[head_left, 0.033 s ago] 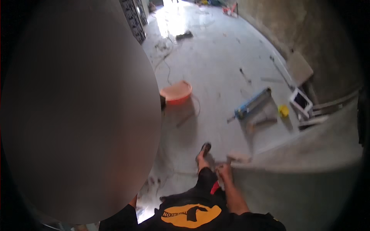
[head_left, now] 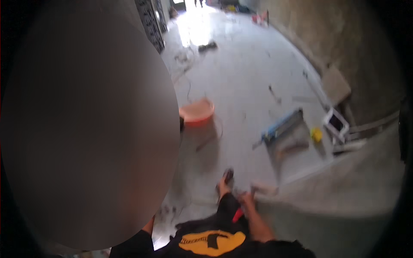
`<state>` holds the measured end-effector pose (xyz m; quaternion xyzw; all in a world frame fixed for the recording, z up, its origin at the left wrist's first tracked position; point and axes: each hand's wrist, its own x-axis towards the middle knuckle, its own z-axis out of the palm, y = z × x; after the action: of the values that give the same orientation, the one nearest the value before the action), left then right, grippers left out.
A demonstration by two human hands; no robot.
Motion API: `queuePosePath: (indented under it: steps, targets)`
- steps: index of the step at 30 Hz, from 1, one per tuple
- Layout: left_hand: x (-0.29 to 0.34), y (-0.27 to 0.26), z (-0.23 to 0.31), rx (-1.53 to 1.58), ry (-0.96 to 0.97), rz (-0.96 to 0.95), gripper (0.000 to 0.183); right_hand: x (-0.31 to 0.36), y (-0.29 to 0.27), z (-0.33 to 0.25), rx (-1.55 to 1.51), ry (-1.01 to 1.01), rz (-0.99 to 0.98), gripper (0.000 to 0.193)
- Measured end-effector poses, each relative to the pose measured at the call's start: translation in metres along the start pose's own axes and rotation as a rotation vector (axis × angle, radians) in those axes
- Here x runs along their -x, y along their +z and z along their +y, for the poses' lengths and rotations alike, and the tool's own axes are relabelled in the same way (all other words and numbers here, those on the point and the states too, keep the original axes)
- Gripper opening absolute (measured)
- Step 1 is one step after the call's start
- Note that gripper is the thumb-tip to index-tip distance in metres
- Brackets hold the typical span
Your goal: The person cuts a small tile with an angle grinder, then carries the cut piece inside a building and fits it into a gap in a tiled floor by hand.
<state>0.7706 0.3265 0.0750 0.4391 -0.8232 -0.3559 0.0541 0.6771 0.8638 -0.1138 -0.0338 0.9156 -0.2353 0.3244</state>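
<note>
My right hand (head_left: 248,200) reaches down to the near corner of a broad grey cement surface (head_left: 344,193). It touches a pale flat piece (head_left: 264,188) lying on that corner; motion blur hides the grip. My foot in a dark sandal (head_left: 224,179) stands on the floor just left of the hand. My left hand is hidden behind a large grey blurred shape (head_left: 86,129) that fills the left half of the view. Only part of my left arm (head_left: 148,225) shows below it.
On the grey floor sit an orange basin (head_left: 197,112), a long blue level (head_left: 282,124), a small yellow object (head_left: 316,134) and a white-framed box (head_left: 336,123). A cable (head_left: 188,86) trails toward the bright doorway. A rough wall runs along the right.
The view has shifted slightly, so the floor items sit a little lower. My right hand and foot appear a bit lower and further left, and blurrier.
</note>
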Motion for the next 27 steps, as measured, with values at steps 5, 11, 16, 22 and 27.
queuePosePath:
  steps: [5,11,16,22,27]
  targets:
    - [-0.032,0.118,-0.017,-0.037,-0.547,-0.183,0.058,-0.21,-0.105,-0.132,0.495,0.024,-0.092,0.036]
    - [0.012,0.134,-0.041,-0.125,-1.039,-0.604,0.072,-0.414,-0.282,-0.37,0.103,-0.221,0.097,0.045]
    - [-0.245,0.185,0.047,-0.013,-0.914,-0.699,0.058,-0.596,-0.345,-0.37,0.304,-0.735,0.187,0.058]
    - [-0.646,0.185,0.18,0.498,-0.613,-0.282,0.041,-0.682,-0.412,-0.542,-0.448,0.039,-0.876,0.023]
    - [-0.996,0.119,0.467,1.067,-0.215,-0.238,0.03,-0.852,-0.442,-0.654,-0.708,0.311,-0.681,0.021]
